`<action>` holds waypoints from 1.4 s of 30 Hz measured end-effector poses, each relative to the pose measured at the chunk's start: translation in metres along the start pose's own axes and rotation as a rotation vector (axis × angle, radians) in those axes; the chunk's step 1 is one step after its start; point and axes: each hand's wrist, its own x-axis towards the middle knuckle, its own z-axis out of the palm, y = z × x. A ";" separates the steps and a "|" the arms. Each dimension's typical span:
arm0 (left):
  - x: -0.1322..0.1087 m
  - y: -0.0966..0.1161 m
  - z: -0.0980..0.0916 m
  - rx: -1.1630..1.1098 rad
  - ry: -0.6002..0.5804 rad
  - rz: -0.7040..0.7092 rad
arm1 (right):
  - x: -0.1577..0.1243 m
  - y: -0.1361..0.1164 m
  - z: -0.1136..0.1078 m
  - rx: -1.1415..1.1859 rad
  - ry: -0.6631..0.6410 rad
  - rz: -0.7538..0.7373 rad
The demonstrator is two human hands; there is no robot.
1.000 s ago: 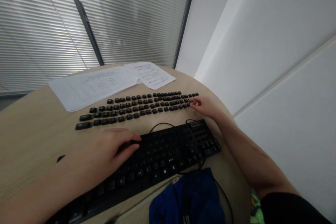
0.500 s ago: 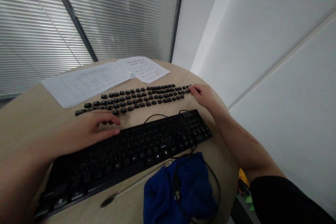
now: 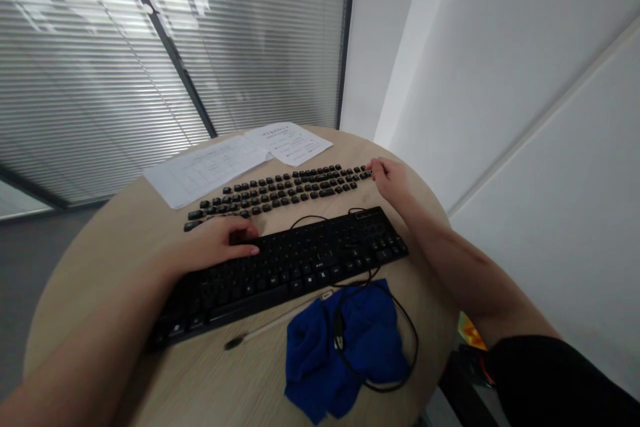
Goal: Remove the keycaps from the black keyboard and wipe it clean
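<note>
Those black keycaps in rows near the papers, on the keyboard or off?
Off: the keycaps lie on the table, which shows between them and the keyboard.

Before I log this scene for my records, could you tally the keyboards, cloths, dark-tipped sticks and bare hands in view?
Keyboard: 1
Blue cloth: 1
Dark-tipped stick: 1
Bare hands: 2 (left hand, right hand)
Total: 5
The loose keycaps are left out.

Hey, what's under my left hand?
Your left hand is over the left part of the black keyboard, with loose keycaps lying just beyond. Whatever is directly beneath the hand is covered and can't be seen.
</note>
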 end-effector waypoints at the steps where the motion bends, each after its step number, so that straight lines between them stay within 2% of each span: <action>1: 0.000 0.002 0.000 0.014 0.007 -0.005 | 0.000 0.001 0.000 0.006 0.024 0.009; 8: 0.000 0.017 0.003 0.100 0.018 -0.054 | 0.000 0.003 -0.005 0.038 0.110 0.048; 12: 0.005 0.030 0.006 0.142 0.024 -0.056 | 0.001 0.008 -0.008 0.036 0.113 0.076; 15: 0.009 0.036 0.011 0.102 0.027 -0.001 | 0.004 0.012 -0.010 0.027 0.070 0.094; 24: 0.008 0.034 0.033 0.024 0.148 0.157 | 0.010 0.016 -0.011 0.004 -0.407 0.067; 31: 0.003 0.044 0.039 0.041 0.150 0.162 | 0.003 0.014 -0.012 -0.024 -0.771 0.062; 34: -0.001 0.044 0.032 0.038 0.092 0.131 | -0.001 0.010 -0.013 -0.023 -0.904 0.057; 37: -0.009 0.031 0.018 0.003 0.008 0.064 | -0.001 0.007 -0.017 -0.024 -0.994 0.049; 42: -0.032 -0.007 0.004 -0.096 -0.007 -0.055 | -0.006 0.000 -0.028 -0.010 -1.080 0.059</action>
